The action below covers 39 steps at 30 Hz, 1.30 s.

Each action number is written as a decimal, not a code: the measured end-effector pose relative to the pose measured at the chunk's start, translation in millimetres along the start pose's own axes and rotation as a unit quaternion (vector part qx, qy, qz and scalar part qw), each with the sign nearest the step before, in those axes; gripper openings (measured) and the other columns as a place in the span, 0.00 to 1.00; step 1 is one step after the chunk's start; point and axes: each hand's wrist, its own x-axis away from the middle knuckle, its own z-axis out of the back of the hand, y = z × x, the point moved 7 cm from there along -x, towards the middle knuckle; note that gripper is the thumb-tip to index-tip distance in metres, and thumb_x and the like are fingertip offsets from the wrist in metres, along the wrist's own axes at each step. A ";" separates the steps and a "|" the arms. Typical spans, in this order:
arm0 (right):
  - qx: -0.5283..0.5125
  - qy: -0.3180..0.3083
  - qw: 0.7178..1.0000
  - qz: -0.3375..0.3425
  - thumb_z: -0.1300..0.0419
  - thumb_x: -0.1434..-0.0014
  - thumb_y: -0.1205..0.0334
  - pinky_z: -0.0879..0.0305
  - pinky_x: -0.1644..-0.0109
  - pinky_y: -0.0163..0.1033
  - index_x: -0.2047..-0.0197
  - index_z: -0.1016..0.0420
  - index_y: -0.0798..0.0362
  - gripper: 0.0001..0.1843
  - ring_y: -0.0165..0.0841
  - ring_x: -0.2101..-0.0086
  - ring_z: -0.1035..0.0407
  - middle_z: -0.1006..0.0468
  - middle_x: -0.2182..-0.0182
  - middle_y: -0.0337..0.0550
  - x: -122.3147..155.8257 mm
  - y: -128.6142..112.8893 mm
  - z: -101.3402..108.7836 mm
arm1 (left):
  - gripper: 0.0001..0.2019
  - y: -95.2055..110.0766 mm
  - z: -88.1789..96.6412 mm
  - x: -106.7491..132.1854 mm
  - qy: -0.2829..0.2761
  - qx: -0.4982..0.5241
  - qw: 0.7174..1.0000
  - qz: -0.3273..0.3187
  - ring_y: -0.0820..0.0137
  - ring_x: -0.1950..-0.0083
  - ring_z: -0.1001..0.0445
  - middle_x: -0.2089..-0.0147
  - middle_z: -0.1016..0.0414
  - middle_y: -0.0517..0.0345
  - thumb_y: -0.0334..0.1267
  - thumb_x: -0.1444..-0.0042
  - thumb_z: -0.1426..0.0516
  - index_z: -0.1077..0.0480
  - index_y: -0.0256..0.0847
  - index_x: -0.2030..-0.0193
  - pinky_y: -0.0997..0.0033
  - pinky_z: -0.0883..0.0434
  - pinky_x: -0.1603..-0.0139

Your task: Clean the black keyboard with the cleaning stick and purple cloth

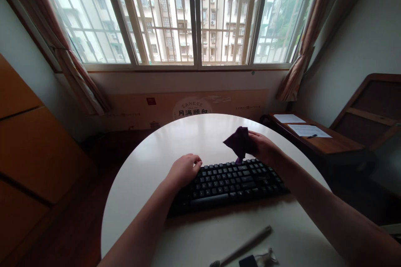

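I see a round white table (175,142) bearing a black keyboard (232,181) that lies flat near my edge. My left hand (183,170) rests curled, holding nothing, on the keyboard's left end. My right hand (262,147) pinches a crumpled purple cloth (238,142), whose lower tip touches the keyboard's top row. Near the table's front edge lie a slim brush (246,246) and a small dark object (249,261).
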 end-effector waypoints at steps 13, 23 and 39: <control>-0.274 -0.139 0.928 -0.211 0.39 0.40 0.60 0.35 0.69 0.31 0.60 0.25 0.58 0.10 0.28 0.73 0.31 0.24 0.72 0.42 64.5 40.3 -90.1 | 0.22 75.0 14.4 20.0 0.037 0.302 0.951 -0.057 0.63 0.54 0.26 0.52 0.24 0.49 0.49 0.37 0.49 0.35 0.39 0.41 0.66 0.29 0.55; -0.295 -0.107 0.922 -0.225 0.39 0.40 0.49 0.31 0.63 0.34 0.56 0.24 0.58 0.19 0.32 0.68 0.27 0.22 0.67 0.44 64.9 47.2 -83.3 | 0.12 61.8 9.5 15.8 0.022 0.325 0.945 0.019 0.74 0.76 0.40 0.77 0.39 0.67 0.43 0.42 0.44 0.31 0.41 0.53 0.76 0.42 0.76; 0.345 0.073 0.927 0.124 0.45 0.38 0.52 0.38 0.65 0.40 0.63 0.22 0.55 0.16 0.38 0.69 0.30 0.22 0.71 0.44 27.2 2.6 -10.1 | 0.26 -80.4 49.8 14.6 -0.003 0.111 0.979 0.172 0.60 0.58 0.26 0.60 0.23 0.50 0.58 0.41 0.57 0.27 0.40 0.58 0.66 0.30 0.59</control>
